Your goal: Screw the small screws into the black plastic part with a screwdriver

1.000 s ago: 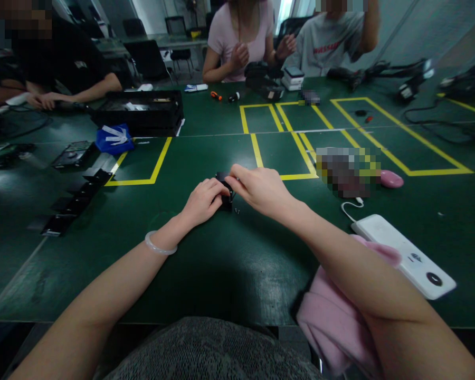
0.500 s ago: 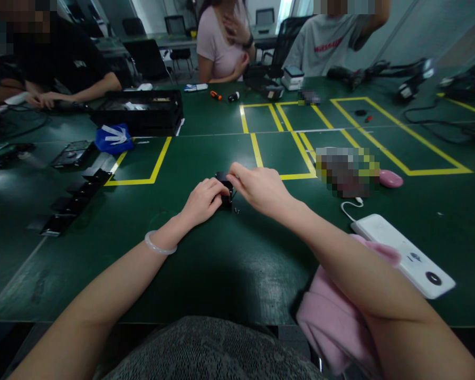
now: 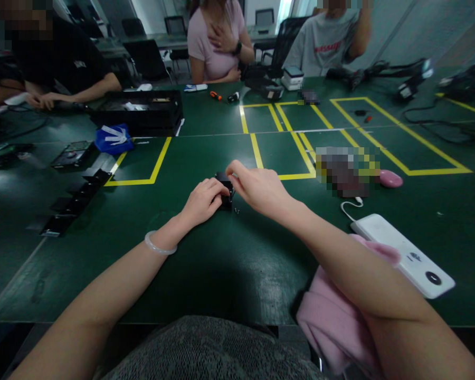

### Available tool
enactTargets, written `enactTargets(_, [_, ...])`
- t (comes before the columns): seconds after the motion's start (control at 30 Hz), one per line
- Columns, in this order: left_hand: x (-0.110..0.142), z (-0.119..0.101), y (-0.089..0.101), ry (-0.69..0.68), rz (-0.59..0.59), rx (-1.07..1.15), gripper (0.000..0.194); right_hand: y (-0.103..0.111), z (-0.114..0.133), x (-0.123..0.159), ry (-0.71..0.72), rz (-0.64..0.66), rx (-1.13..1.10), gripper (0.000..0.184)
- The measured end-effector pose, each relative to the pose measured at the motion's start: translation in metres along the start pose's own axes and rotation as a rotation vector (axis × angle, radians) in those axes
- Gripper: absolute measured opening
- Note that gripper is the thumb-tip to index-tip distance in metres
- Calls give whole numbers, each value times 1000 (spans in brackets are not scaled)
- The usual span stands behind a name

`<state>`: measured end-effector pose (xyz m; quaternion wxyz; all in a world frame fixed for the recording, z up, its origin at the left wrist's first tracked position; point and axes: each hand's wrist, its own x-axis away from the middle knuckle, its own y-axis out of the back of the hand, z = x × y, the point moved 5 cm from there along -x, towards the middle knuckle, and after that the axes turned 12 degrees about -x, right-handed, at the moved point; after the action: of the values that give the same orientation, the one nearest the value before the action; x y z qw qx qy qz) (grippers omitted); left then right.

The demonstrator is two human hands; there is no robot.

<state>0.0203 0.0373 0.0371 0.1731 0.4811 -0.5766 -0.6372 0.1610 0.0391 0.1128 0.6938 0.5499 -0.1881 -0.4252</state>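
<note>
Tabletop (image 3: pixel 221 274) shines green, chairs (image 3: pixel 147 58) beyond its far edge; left fingers (image 3: pixel 215 188) clasp black part (image 3: pixel 227 203), right fingers (image 3: pixel 237 170) curl, hold unclear.

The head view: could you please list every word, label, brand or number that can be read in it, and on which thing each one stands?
"WASSUP": the likely reading of the blurred red letters on the grey shirt.
White device: small dark marks, too small to read.
Black shirt: a small white mark, too blurred to read.
</note>
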Motion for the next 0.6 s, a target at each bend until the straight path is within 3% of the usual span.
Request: enactTargets(0.6, [0, -1, 1, -5, -12, -8, 20, 2, -2, 0, 22, -9, 3, 41])
